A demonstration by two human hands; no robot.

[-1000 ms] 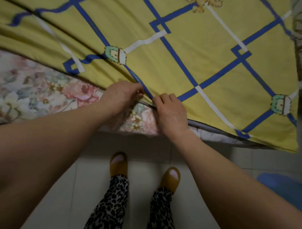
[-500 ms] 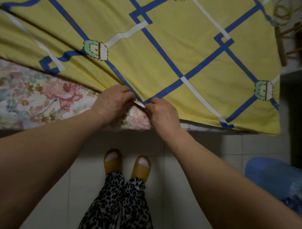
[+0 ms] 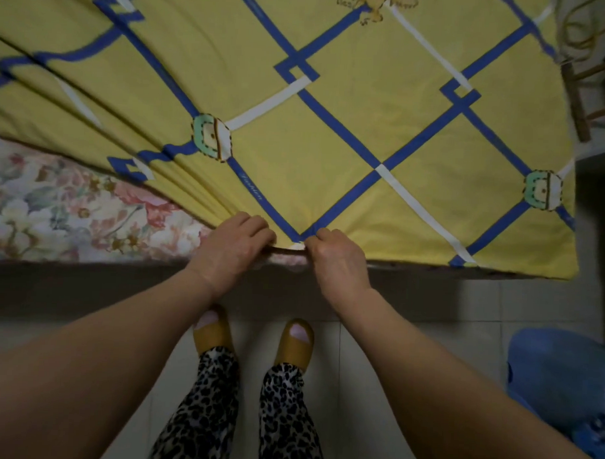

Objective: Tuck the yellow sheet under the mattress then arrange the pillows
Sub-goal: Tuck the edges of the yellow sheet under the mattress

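Note:
A yellow sheet [image 3: 332, 134] with blue and white diagonal bands covers the top of the bed. Its near hem runs along the mattress edge. At the left, a floral mattress [image 3: 72, 214] lies bare where the sheet stops short and bunches into folds. My left hand [image 3: 233, 245] and my right hand [image 3: 334, 258] sit side by side at the hem, both with fingers curled around the sheet's edge at the mattress rim. No pillows are in view.
Pale floor tiles [image 3: 374, 386] lie below the bed, with my feet in tan slippers [image 3: 211, 332] close to the bed's dark side. A blue bundle [image 3: 560, 379] sits on the floor at the right. A wooden chair frame [image 3: 580, 98] stands past the bed's right edge.
Both hands have drawn the sheet's hem toward me to the mattress edge, so less of the floral mattress shows near them. My feet have stepped apart.

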